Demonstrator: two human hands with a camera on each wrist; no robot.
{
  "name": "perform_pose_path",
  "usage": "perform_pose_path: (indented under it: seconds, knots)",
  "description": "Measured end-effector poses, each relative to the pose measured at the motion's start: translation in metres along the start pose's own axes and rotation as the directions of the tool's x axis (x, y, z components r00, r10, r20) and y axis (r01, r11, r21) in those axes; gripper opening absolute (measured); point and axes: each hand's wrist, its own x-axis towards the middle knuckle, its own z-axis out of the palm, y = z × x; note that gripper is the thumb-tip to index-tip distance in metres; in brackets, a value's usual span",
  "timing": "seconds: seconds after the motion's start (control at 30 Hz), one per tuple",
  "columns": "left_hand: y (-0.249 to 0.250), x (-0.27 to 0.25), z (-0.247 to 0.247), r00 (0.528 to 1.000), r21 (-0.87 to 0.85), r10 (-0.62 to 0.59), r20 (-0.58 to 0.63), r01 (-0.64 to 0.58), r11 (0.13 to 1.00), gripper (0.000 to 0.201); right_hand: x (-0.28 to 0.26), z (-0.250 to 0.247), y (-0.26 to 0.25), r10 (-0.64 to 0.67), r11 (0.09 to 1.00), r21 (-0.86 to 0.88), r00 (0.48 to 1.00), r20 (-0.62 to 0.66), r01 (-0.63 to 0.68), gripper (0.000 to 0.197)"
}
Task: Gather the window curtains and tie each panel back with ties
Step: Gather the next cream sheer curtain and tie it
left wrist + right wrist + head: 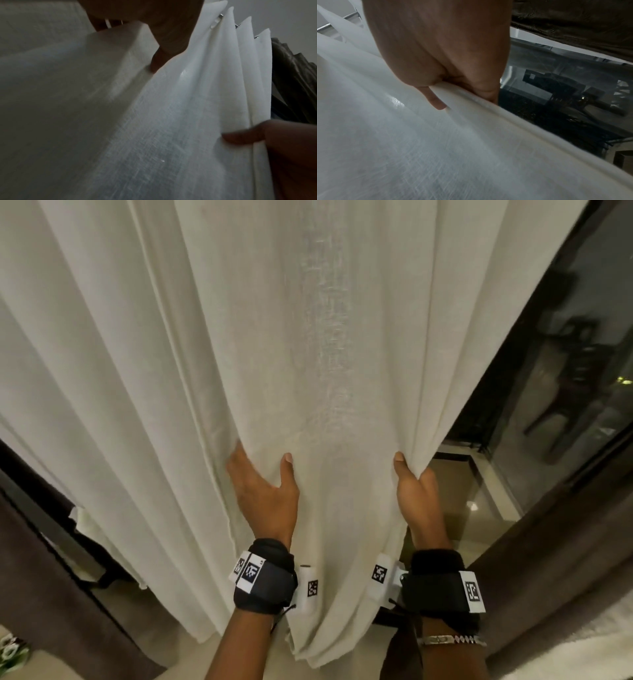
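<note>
A white sheer curtain panel hangs in front of me and fills most of the head view. My left hand grips a fold near the panel's middle, thumb in front and fingers tucked behind the cloth. In the left wrist view the thumb presses on the pleated curtain. My right hand pinches the panel's right edge, thumb in front and fingers behind. The right wrist view shows the thumb against the rolled edge of the curtain.
A dark brown drape hangs at the right and another at the lower left. Right of the sheer panel is a glass door with a dark chair seen through it. A white rug lies at the lower right.
</note>
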Motion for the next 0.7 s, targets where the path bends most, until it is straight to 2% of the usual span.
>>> perform_pose_path:
  seconds: [0.03,0.1,0.17,0.2,0.23,0.3,0.37,0.4,0.43,0.53,0.57,0.6,0.7]
  knots:
    - [-0.007,-0.001,0.003,0.988,0.036,-0.009,0.153,0.003,0.999,0.059,-0.002,0.003,-0.001,-0.001,1.0,-0.007,0.999,0.038,0.001,0.068]
    - [-0.018,-0.007,0.01,0.914,0.099,0.059,0.402,-0.107,0.989,0.044,-0.007,0.008,-0.007,-0.022,1.0,0.005,0.985,0.169,0.021,0.069]
    - [-0.021,-0.018,0.017,0.804,0.075,0.176,0.567,-0.264,0.962,0.048,-0.013,0.013,-0.014,-0.046,0.999,-0.007,0.955,0.295,0.05,0.062]
    - [-0.019,-0.024,0.021,0.736,0.041,0.217,0.641,-0.315,0.948,0.053,-0.016,0.017,-0.017,-0.072,0.996,-0.029,0.941,0.331,0.086,0.05]
    - [-0.016,-0.03,0.026,0.667,-0.001,0.239,0.706,-0.337,0.942,0.057,-0.017,0.021,-0.019,-0.097,0.992,-0.046,0.937,0.336,0.119,0.038]
    - [-0.01,-0.037,0.031,0.546,-0.078,0.246,0.801,-0.313,0.947,0.066,-0.017,0.027,-0.018,-0.107,0.992,-0.032,0.956,0.272,0.121,0.03]
    - [-0.008,-0.037,0.033,0.489,-0.139,0.262,0.832,-0.274,0.952,0.07,-0.012,0.025,-0.017,-0.095,0.995,0.009,0.98,0.173,0.095,0.021]
    - [-0.006,-0.034,0.032,0.497,-0.151,0.263,0.827,-0.255,0.955,0.068,-0.008,0.02,-0.016,-0.081,0.996,0.049,0.987,0.139,0.074,0.014]
    - [-0.007,-0.031,0.03,0.537,-0.163,0.26,0.803,-0.221,0.961,0.064,-0.002,0.013,-0.016,-0.06,0.995,0.092,0.991,0.118,0.049,0.009]
    - [-0.015,-0.019,0.027,0.746,-0.168,0.168,0.644,-0.076,0.983,0.056,0.003,-0.009,-0.021,-0.074,0.99,0.128,0.991,0.108,0.06,0.017]
    - [-0.018,-0.016,0.025,0.773,-0.153,0.11,0.625,-0.017,0.988,0.061,0.005,-0.016,-0.021,-0.077,0.99,0.126,0.989,0.128,0.06,0.024]
    - [-0.019,-0.015,0.024,0.763,-0.137,0.049,0.644,0.052,0.989,0.067,0.005,-0.02,-0.021,-0.065,0.993,0.106,0.987,0.145,0.05,0.029]
    - [-0.017,-0.019,0.02,0.662,-0.136,-0.028,0.749,0.195,0.971,0.089,0.008,-0.024,-0.01,-0.005,1.0,-0.005,0.974,0.226,0.006,0.027]
